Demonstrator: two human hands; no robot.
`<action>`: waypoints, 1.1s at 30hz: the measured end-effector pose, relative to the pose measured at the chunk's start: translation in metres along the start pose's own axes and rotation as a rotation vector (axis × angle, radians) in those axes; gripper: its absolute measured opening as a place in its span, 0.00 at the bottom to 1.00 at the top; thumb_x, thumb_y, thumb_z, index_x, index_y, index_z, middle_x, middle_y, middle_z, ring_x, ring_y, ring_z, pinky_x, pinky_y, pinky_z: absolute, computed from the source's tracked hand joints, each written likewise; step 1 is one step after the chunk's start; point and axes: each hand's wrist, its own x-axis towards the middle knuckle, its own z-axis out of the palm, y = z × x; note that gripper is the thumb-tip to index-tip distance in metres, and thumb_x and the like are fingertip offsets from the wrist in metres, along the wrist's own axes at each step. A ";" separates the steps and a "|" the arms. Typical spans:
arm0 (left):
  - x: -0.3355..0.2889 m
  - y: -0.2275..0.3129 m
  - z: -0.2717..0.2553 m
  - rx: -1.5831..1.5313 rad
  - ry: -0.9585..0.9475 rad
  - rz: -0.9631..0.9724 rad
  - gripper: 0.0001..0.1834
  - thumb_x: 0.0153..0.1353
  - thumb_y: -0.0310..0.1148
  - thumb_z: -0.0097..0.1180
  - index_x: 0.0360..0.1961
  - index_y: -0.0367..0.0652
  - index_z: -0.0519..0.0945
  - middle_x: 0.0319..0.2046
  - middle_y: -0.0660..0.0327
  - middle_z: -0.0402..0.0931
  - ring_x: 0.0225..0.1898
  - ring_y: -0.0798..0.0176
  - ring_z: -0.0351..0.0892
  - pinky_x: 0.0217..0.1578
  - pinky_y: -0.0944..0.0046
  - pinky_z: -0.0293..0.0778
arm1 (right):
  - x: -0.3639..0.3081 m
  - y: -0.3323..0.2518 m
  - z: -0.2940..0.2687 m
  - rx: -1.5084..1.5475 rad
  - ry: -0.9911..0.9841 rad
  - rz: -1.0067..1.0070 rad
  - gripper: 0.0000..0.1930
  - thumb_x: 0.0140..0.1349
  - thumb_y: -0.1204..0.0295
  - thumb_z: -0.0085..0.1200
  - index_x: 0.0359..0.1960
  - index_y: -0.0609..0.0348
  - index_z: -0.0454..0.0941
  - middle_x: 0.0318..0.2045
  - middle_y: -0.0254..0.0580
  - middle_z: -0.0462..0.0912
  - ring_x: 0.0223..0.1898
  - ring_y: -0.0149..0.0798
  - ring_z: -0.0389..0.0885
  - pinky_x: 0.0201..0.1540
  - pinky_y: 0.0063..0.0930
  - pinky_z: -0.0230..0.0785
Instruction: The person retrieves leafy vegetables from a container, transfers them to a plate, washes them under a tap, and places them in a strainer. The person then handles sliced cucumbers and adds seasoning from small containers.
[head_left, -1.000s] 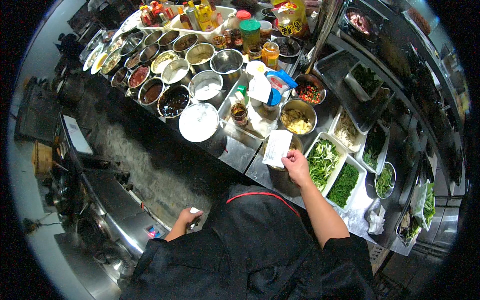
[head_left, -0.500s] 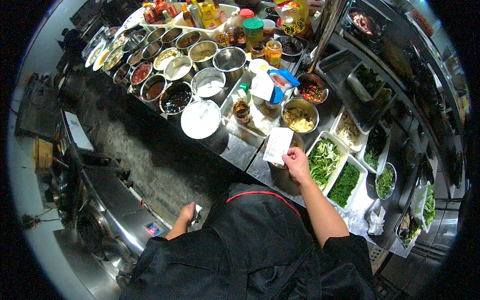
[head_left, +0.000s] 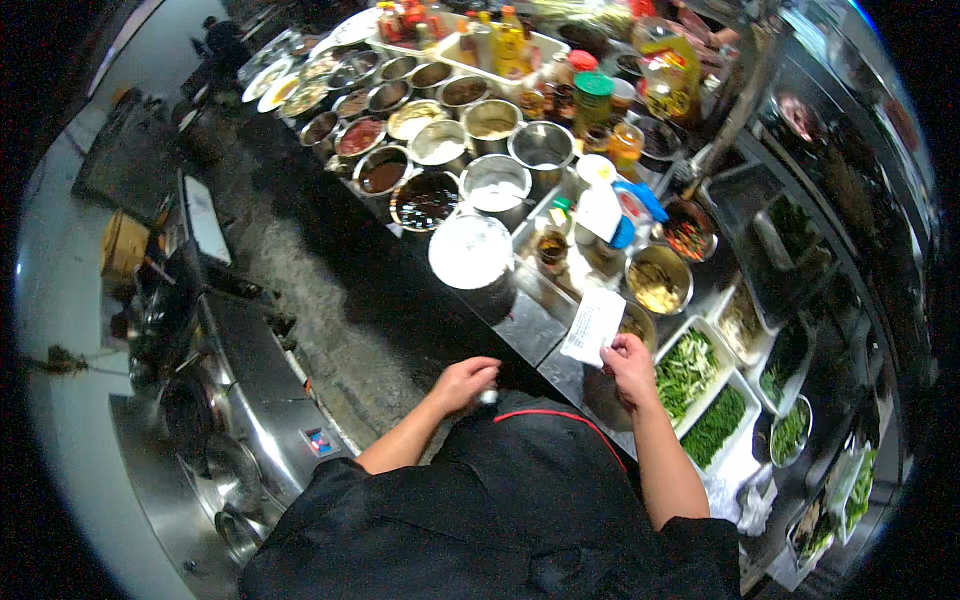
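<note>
A white paper slip with small print point(head_left: 594, 326) is pinched in my right hand point(head_left: 631, 372), held up beside the tubs of cut greens. Behind the slip, a metal pot is partly hidden. My left hand point(head_left: 466, 386) is in front of my dark apron with its fingers curled closed. A small white thing point(head_left: 488, 397) shows below those fingers; too little of it is visible to tell its kind. Close to my right hand are a white tub of chopped green-and-white vegetables point(head_left: 688, 372) and a white tub of fine chopped greens point(head_left: 714, 425).
Metal pots of sauces and seasonings point(head_left: 428, 200) crowd the counter, with a white-topped pot point(head_left: 470, 252) at its edge. Bottles point(head_left: 510, 48) stand at the back. A bowl of chopped red peppers point(head_left: 688, 229) sits right of centre. On the left is a steel stove point(head_left: 270, 405).
My left hand has risen and come rightward to the front of my apron. The paper slip stays in my right hand. The whole view has shifted, with the counter now further right.
</note>
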 end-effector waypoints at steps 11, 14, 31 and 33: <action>0.035 0.062 0.025 -0.083 -0.218 0.153 0.17 0.68 0.36 0.52 0.50 0.34 0.78 0.37 0.63 0.81 0.39 0.71 0.78 0.42 0.69 0.74 | 0.004 -0.036 0.051 -0.116 -0.210 -0.100 0.08 0.57 0.77 0.60 0.35 0.60 0.74 0.23 0.30 0.76 0.22 0.24 0.73 0.25 0.20 0.66; 0.042 0.058 0.024 -0.072 -0.221 0.146 0.15 0.67 0.36 0.53 0.46 0.35 0.81 0.36 0.65 0.81 0.37 0.73 0.76 0.41 0.71 0.73 | 0.005 -0.038 0.055 -0.147 -0.214 -0.181 0.08 0.57 0.77 0.61 0.35 0.60 0.74 0.23 0.30 0.76 0.23 0.24 0.73 0.25 0.19 0.66; 0.071 0.094 0.019 -0.042 -0.231 0.056 0.14 0.65 0.39 0.55 0.42 0.38 0.81 0.27 0.64 0.79 0.24 0.71 0.76 0.23 0.67 0.74 | 0.013 -0.039 0.059 -0.245 0.100 -0.266 0.08 0.57 0.75 0.61 0.32 0.60 0.73 0.24 0.28 0.74 0.25 0.21 0.70 0.27 0.19 0.65; 0.071 0.104 0.018 -0.053 -0.247 0.018 0.14 0.65 0.38 0.55 0.42 0.36 0.81 0.27 0.64 0.79 0.23 0.70 0.76 0.22 0.67 0.74 | 0.011 -0.047 0.062 -0.181 0.092 -0.246 0.08 0.57 0.75 0.61 0.34 0.61 0.74 0.25 0.27 0.75 0.26 0.21 0.70 0.28 0.18 0.65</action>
